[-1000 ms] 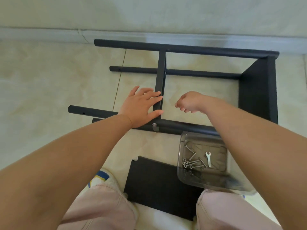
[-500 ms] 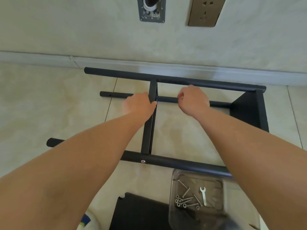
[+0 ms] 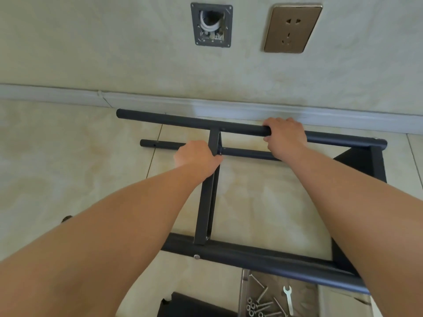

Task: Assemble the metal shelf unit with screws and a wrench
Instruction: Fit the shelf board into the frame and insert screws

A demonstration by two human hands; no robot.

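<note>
The black metal shelf frame lies on the tiled floor by the wall. My right hand (image 3: pixel 285 136) grips its far top tube (image 3: pixel 183 121), fingers curled over it. My left hand (image 3: pixel 198 157) holds the flat cross bar (image 3: pixel 207 202) near its far end, thumb against the bar. A screw head (image 3: pixel 196 256) shows in the near tube (image 3: pixel 263 259). A black shelf panel (image 3: pixel 375 161) stands at the frame's right end. In the clear plastic tray (image 3: pixel 243 291) at the bottom lie several screws (image 3: pixel 261 305) and a small silver wrench (image 3: pixel 288 298).
Another black panel (image 3: pixel 187 305) lies flat on the floor at the bottom edge. The wall behind carries a socket plate (image 3: pixel 293 28) and an open cable box (image 3: pixel 211 25). A skirting board (image 3: pixel 68 94) runs along the wall. Bare tiles spread out to the left.
My right hand has moved up from the lower rear tube onto the far top tube and gripped it. The view has tilted up toward the wall. My left hand stays on the cross bar.
</note>
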